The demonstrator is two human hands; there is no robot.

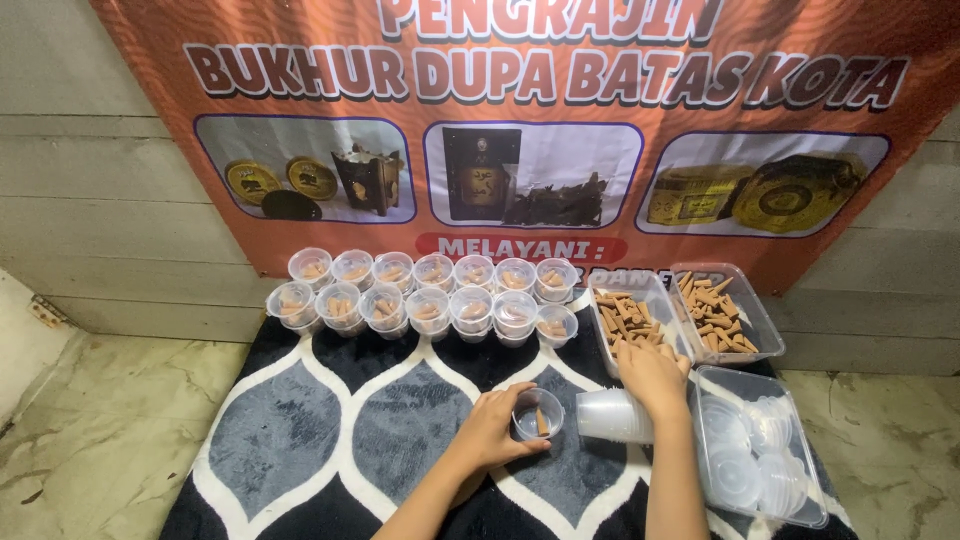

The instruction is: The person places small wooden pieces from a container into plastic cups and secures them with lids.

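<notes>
One small clear cup [537, 413] sits on the patterned mat [330, 430], the left hand [497, 428] curled around its side. The right hand [652, 376] reaches into a tray of brown cones [628, 318], its fingertips hidden, grip unclear. An orange banner [520, 130] hangs behind, its top cut off.

Even, fairly bright overhead light, slightly warm. Soft shadows only: faint dark patch under the left hand [497, 425] on the rug [330, 420], thin shade beneath the rows of lidded cups [430, 297]. Mild glare on the clear lids in the tray [757, 465] and on the glossy banner [540, 130]. Sharp focus at centre; slight softening toward corners. Wide-angle distortion evident: banner edges and wall boards bowed, floor [90, 430] stretched at lower left. No motion blur on the right hand [652, 378]. Colours saturated, little noise.
</notes>
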